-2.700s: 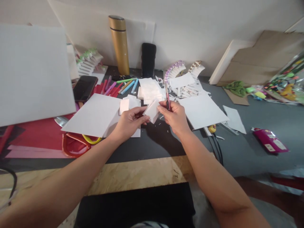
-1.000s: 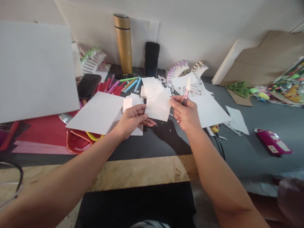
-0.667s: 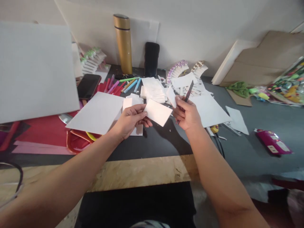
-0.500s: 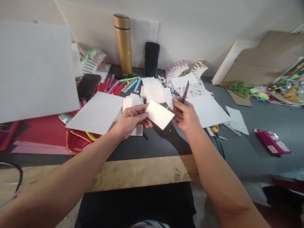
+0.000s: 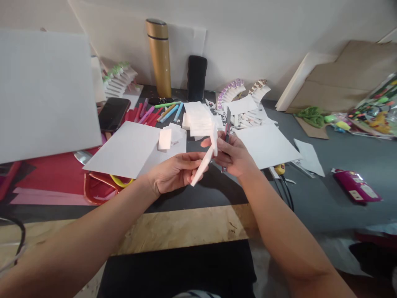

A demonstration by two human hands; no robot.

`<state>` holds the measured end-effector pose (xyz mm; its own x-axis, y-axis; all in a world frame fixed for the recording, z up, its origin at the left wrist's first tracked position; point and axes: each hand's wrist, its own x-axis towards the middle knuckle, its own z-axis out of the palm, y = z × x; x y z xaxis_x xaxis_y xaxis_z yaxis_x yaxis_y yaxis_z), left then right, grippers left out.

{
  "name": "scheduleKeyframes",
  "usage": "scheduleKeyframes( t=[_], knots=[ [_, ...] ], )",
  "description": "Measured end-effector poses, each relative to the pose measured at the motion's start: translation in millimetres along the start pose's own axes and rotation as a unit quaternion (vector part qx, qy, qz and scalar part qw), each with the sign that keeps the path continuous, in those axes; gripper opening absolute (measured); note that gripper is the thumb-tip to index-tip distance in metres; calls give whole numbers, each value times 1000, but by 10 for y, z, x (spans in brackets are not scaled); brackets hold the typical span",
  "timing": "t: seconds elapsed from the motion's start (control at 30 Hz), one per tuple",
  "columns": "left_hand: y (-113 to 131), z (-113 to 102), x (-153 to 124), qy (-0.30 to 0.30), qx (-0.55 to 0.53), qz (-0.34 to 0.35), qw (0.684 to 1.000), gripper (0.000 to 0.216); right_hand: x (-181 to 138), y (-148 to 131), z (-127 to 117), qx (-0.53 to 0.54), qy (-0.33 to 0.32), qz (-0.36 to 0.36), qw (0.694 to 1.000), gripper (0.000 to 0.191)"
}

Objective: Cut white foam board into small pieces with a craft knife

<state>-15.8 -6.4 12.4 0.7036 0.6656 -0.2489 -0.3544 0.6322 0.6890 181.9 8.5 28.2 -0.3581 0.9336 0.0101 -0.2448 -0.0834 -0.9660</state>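
Well, over the counter [image 5: 173, 198], the left hand [image 5: 174, 170] has its fingers clamped on a white card [image 5: 202, 166], held tilted. Just by it, the right hand [image 5: 237, 156] pinches a second white piece [image 5: 214, 138] and grips a slim cutter [image 5: 228, 127]; whether the pieces touch, I can't tell.

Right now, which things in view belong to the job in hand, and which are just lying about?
Belong to the job:
white pieces, in the left hand and right hand
craft knife, also in the right hand
white stack, probably

Seem just lying about:
gold flask
dark phone
coloured sticks
magenta packet
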Motion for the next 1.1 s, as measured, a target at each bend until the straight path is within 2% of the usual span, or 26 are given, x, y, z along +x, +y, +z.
scheduleKeyframes(
  t=[0.13, 0.2, 0.33, 0.43, 0.57, 0.77, 0.93, 1.1],
  knots=[
    [1, -19, 9, -10, -12, 2, 1000, 25, 15, -12, 73, -5, 38, -18, 999, 44],
    [10, -31, 32, 1, 0, 8, 1000, 28, 24, 4, 91, -9, 85, -32, 996, 43],
    [39, -43, 84, 29, -33, 54, 998, 48, 39, 49, 56, -70, 203, -79, 973, 39],
    [35, -58, 96, 69, -10, 113, 991, 36, 32, 50, 19, -106, 244, -105, 958, 36],
    [-11, -97, 99, 102, 49, 147, 983, 23, 15, 10, 27, -85, 237, -107, 962, 36],
    [-11, -114, 103, 111, 43, 155, 981, 19, 29, -53, -11, -20, 224, -122, 967, 39],
    [2, -70, 85, 130, 59, 144, 979, 28, 47, -55, -97, 10, 149, -43, 988, 39],
    [20, -68, 73, 147, 109, 227, 957, 17, 63, -37, -121, 34, 104, 38, 993, 37]
  ],
)
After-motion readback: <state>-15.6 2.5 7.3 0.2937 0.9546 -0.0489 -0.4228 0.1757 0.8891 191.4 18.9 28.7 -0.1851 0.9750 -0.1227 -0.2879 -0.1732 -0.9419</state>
